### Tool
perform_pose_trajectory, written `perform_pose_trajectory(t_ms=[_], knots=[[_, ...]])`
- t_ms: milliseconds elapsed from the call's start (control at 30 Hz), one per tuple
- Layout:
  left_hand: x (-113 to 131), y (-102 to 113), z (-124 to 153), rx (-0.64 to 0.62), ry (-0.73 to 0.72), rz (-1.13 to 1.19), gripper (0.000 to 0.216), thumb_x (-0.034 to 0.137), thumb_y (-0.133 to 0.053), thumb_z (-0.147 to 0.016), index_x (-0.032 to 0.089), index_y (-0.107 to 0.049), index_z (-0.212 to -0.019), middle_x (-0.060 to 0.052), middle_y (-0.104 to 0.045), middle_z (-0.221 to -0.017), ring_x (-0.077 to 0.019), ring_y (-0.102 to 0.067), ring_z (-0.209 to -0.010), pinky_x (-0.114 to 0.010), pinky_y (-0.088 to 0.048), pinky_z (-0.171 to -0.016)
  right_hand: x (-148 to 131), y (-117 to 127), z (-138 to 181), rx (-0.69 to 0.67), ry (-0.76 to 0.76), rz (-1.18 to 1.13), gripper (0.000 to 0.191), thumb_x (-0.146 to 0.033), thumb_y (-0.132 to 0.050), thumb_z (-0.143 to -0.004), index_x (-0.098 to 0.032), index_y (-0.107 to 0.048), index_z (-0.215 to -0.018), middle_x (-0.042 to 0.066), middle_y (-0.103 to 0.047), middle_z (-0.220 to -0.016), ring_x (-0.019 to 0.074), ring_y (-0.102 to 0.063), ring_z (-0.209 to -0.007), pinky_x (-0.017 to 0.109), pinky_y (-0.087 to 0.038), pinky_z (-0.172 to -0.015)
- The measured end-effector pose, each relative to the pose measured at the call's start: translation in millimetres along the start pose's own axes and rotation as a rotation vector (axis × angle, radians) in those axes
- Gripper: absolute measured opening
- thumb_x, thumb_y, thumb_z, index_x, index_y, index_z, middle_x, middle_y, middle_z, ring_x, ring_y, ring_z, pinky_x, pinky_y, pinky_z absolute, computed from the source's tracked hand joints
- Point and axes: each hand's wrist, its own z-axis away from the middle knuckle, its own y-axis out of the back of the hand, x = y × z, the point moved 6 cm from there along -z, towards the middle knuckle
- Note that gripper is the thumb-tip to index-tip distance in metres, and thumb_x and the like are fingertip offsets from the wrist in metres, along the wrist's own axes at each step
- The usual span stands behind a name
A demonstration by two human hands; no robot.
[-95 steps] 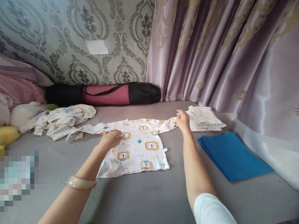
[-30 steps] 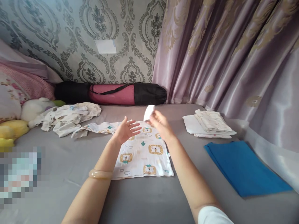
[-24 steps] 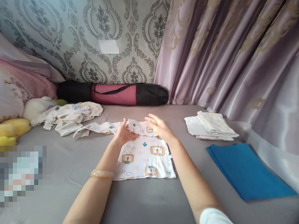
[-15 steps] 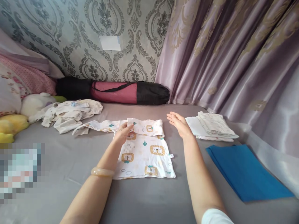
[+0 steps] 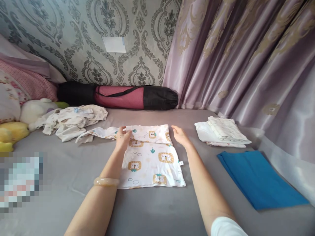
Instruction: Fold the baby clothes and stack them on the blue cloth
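Observation:
A white baby shirt (image 5: 150,164) printed with tan lion faces and green leaves lies flat on the grey sheet. One sleeve (image 5: 145,133) is folded across its top, and the other sleeve (image 5: 103,132) stretches out to the left. My left hand (image 5: 123,139), with a pale bangle on the wrist, pinches the left end of the folded sleeve between thumb and fingers. Just beside the shirt's upper right edge is my right hand (image 5: 181,136), its fingers slightly bent and holding nothing.
Crumpled baby clothes (image 5: 73,119) lie at the left near plush toys (image 5: 13,132). Folded white clothes (image 5: 222,131) and a folded blue cloth (image 5: 261,180) are on the right. A black and pink rolled bag (image 5: 120,96) lies along the wall, beside a lilac curtain (image 5: 209,59).
My left hand has moved left, drawing the folded sleeve's end that way. My right hand has come left and slightly down, closer to the shirt, its fingers more bent.

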Motion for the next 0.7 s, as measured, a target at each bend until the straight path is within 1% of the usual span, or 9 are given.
perform_pose_trajectory(t_ms=[67, 133, 300, 400, 467, 500, 567, 633, 700], knots=[[4, 2, 1, 0.003, -0.061, -0.087, 0.061, 0.021, -0.059, -0.063, 0.019, -0.052, -0.124, 0.003, -0.056, -0.07, -0.013, -0.053, -0.056, -0.025, -0.043, -0.058, -3, -1, 4, 0.002, 0.006, 0.031, 0.04, -0.016, -0.041, -0.094, -0.017, -0.058, -0.13, 0.012, -0.059, -0.134, 0.0219, -0.052, -0.128, 0.035, -0.036, -0.109], [8, 2, 3, -0.008, -0.115, -0.163, 0.062, 0.019, -0.057, -0.065, 0.022, -0.053, -0.126, 0.004, -0.054, -0.07, -0.0138, -0.051, -0.057, -0.027, -0.045, -0.061, -8, -3, 7, 0.007, 0.032, 0.058, 0.04, -0.016, -0.042, -0.093, -0.019, -0.059, -0.13, 0.011, -0.058, -0.135, 0.0225, -0.052, -0.127, 0.035, -0.037, -0.108], [17, -3, 7, -0.059, -0.204, -0.397, 0.033, 0.016, -0.054, -0.068, 0.02, -0.068, -0.098, -0.004, -0.055, -0.072, -0.0241, -0.059, -0.074, -0.039, -0.047, -0.083, -11, -12, 8, 0.034, 0.029, 0.174, 0.034, -0.017, -0.045, -0.092, -0.018, -0.065, -0.119, 0.01, -0.066, -0.122, 0.022, -0.059, -0.114, 0.031, -0.043, -0.098], [25, -3, 11, -0.022, -0.3, -0.5, 0.033, 0.014, -0.057, -0.067, 0.018, -0.067, -0.098, -0.013, -0.06, -0.096, -0.0344, -0.058, -0.102, -0.048, -0.041, -0.096, -1, -12, 6, 0.059, -0.046, 0.213, 0.029, -0.019, -0.046, -0.091, -0.02, -0.068, -0.11, 0.009, -0.07, -0.112, 0.0222, -0.064, -0.104, 0.03, -0.046, -0.09], [34, -9, 18, -0.005, -0.394, -0.634, 0.038, 0.013, -0.058, -0.069, 0.018, -0.064, -0.106, -0.019, -0.056, -0.121, -0.0402, -0.046, -0.123, -0.056, -0.033, -0.104, 6, -8, 3, 0.082, -0.072, 0.21, 0.028, -0.019, -0.046, -0.091, -0.019, -0.069, -0.108, 0.009, -0.071, -0.11, 0.0219, -0.065, -0.102, 0.029, -0.047, -0.088], [38, -18, 24, -0.037, -0.446, -0.694, 0.039, 0.014, -0.057, -0.071, 0.018, -0.063, -0.109, -0.019, -0.052, -0.13, -0.0409, -0.04, -0.129, -0.058, -0.03, -0.106, 8, -6, 0, 0.091, -0.072, 0.198, 0.028, -0.018, -0.046, -0.091, -0.019, -0.07, -0.107, 0.01, -0.071, -0.109, 0.0215, -0.065, -0.101, 0.029, -0.047, -0.088], [44, -46, 42, -0.212, -0.56, -0.73, 0.035, 0.018, -0.054, -0.079, 0.02, -0.061, -0.113, -0.018, -0.049, -0.138, -0.0383, -0.038, -0.133, -0.058, -0.027, -0.109, 10, -1, -8, 0.102, -0.045, 0.161, 0.029, -0.017, -0.045, -0.092, -0.017, -0.07, -0.107, 0.01, -0.071, -0.109, 0.021, -0.065, -0.102, 0.029, -0.047, -0.089], [44, -84, 70, -0.493, -0.679, -0.65, 0.031, 0.026, -0.049, -0.088, 0.021, -0.061, -0.116, -0.017, -0.053, -0.136, -0.0333, -0.043, -0.132, -0.053, -0.028, -0.112, 7, 3, -19, 0.098, 0.01, 0.128, 0.03, -0.016, -0.044, -0.093, -0.015, -0.069, -0.11, 0.011, -0.07, -0.111, 0.0203, -0.064, -0.104, 0.03, -0.046, -0.092], [38, -115, 99, -0.687, -0.777, -0.605, 0.038, 0.035, -0.045, -0.092, 0.022, -0.057, -0.126, -0.015, -0.049, -0.143, -0.0307, -0.035, -0.14, -0.051, -0.021, -0.116, -1, 4, -30, 0.066, 0.077, 0.109, 0.032, -0.015, -0.043, -0.093, -0.014, -0.067, -0.114, 0.011, -0.069, -0.115, 0.0187, -0.063, -0.104, 0.03, -0.045, -0.095]])
